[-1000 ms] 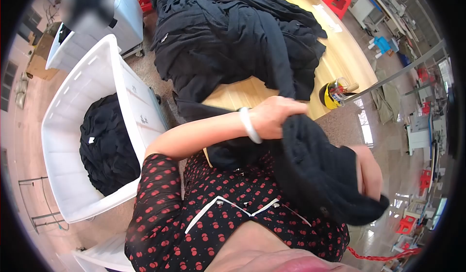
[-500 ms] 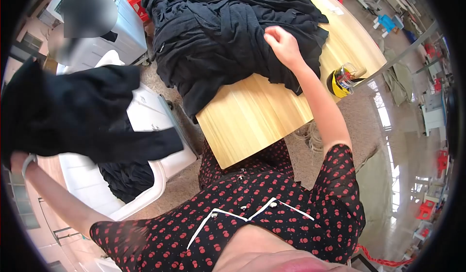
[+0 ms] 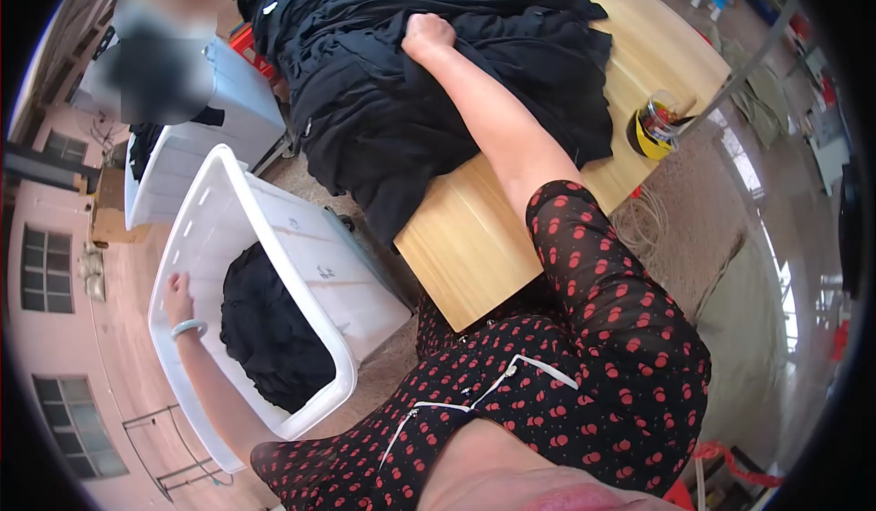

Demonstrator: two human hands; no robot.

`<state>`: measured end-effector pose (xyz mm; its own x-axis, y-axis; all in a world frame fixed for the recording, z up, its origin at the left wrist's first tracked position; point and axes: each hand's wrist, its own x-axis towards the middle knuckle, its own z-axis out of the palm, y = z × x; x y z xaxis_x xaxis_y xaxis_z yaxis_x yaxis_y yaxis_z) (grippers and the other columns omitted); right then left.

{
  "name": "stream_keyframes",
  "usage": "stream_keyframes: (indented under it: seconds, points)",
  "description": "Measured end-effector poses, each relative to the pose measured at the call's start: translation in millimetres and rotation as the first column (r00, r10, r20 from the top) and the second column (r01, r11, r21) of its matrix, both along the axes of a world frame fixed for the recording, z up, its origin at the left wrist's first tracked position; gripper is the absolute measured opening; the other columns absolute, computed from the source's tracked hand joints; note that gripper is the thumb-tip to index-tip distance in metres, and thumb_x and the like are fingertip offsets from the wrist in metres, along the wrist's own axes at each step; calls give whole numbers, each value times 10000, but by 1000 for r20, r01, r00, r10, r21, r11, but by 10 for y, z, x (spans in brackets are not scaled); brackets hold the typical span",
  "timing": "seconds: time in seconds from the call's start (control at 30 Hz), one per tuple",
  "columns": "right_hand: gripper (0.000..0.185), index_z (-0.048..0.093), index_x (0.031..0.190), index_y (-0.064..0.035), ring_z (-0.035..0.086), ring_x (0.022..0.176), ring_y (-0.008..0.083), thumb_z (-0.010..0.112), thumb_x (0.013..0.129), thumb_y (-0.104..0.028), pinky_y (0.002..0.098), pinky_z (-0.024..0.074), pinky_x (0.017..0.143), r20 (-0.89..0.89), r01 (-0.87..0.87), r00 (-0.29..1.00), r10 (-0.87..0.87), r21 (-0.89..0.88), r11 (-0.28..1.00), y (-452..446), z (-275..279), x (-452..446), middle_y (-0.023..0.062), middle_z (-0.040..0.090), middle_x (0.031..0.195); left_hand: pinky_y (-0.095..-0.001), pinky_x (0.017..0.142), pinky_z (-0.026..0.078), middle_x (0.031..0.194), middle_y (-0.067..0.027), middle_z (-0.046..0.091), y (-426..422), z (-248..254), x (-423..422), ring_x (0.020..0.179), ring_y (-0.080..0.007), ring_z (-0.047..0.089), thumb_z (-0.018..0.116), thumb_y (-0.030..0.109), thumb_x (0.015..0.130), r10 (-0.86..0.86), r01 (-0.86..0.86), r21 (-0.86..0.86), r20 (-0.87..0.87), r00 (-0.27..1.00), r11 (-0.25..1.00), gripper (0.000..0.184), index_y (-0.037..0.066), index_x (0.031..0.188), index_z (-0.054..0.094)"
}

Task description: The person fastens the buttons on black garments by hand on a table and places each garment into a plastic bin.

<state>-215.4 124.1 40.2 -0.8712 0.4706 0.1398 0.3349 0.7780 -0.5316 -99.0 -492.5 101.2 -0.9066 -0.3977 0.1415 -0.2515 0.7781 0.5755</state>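
My left hand, with a pale bracelet at its wrist, is over the far-left side of a white plastic bin. It holds nothing, and its fingers are loosely curled but apart. Inside the bin lies a heap of black cloth. On the wooden table, my right hand is closed in a fist at the upper part of a pile of black garments. A fold of fabric runs into its fingers, though the fingertips are hidden.
A cup with a yellow band holding small tools stands near the right edge of the wooden table. Another pale bin and a blurred person are beyond at upper left. Coiled cord lies on the floor.
My left hand has let go of the black garment it was swinging over the bin. My right hand has moved left and farther up the pile. The view has shifted toward the bin.
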Motion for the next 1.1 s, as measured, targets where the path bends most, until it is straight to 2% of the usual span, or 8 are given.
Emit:
stream_keyframes:
  seconds: [0.23,0.37,0.5,0.63,0.8,0.93,1.03,1.1]
  points:
    - [145,608,808,-77,573,784,296,577,674,-126,394,502,688,-580,-456,496,646,458,763,-382,67,857,118,561,799,-338,886,421,1176,-141,515,2125,-132,-70,1086,-247,501,606,153,843,-670,666,-73,-87,737,742,420,-4,1209,475]
    - [77,516,719,-78,557,744,277,561,660,-96,362,503,604,-339,-707,363,868,506,493,-768,-262,1766,93,491,776,-340,907,403,1215,-158,477,3125,-3,198,1111,-256,481,629,134,820,-774,804,-12,-278,568,594,462,0,1224,449]
    - [89,510,746,-65,557,745,280,545,676,-109,363,506,589,-282,-837,346,895,338,430,-900,-627,2375,107,476,792,-349,961,363,1250,-228,423,3529,-480,288,1146,-347,448,691,231,762,-936,932,-95,-80,342,349,644,-64,1244,381]
    - [73,500,739,-63,554,737,263,548,704,-104,361,486,616,-311,-869,340,888,257,423,-883,-728,2743,100,478,776,-392,986,343,1263,-266,384,3711,-964,417,1175,-398,400,679,230,752,-903,907,-109,105,416,406,715,-59,1287,305]
    - [189,592,838,-77,577,785,252,599,658,-22,356,491,673,-461,-668,595,659,172,724,-275,-742,3039,63,594,815,-410,970,353,1255,-236,410,3958,-787,479,1148,-390,421,603,50,724,-914,842,-359,-208,348,402,561,-6,1244,399]
    - [620,463,1213,-96,395,1173,342,519,614,54,409,329,1000,-395,-189,875,280,253,949,454,-577,2888,168,397,1277,-399,981,348,1257,-209,427,4392,-668,464,1180,-368,409,623,73,705,-959,854,-459,-245,143,245,514,17,1192,470]
    - [651,436,1268,-155,252,1280,393,548,649,10,444,242,1052,-198,-34,976,95,290,956,804,-789,2802,179,277,1381,-429,1026,285,1292,-205,406,4644,-850,307,1240,-332,365,642,325,765,-996,821,-565,-62,63,87,639,7,1264,401]
    - [470,515,1153,-159,405,1188,360,576,700,-49,444,369,945,-44,-19,998,48,500,866,955,-917,2790,194,439,1266,-420,1003,302,1144,-198,529,4662,-926,214,1113,-298,488,644,513,719,-974,798,-603,174,142,9,830,-21,1287,360]
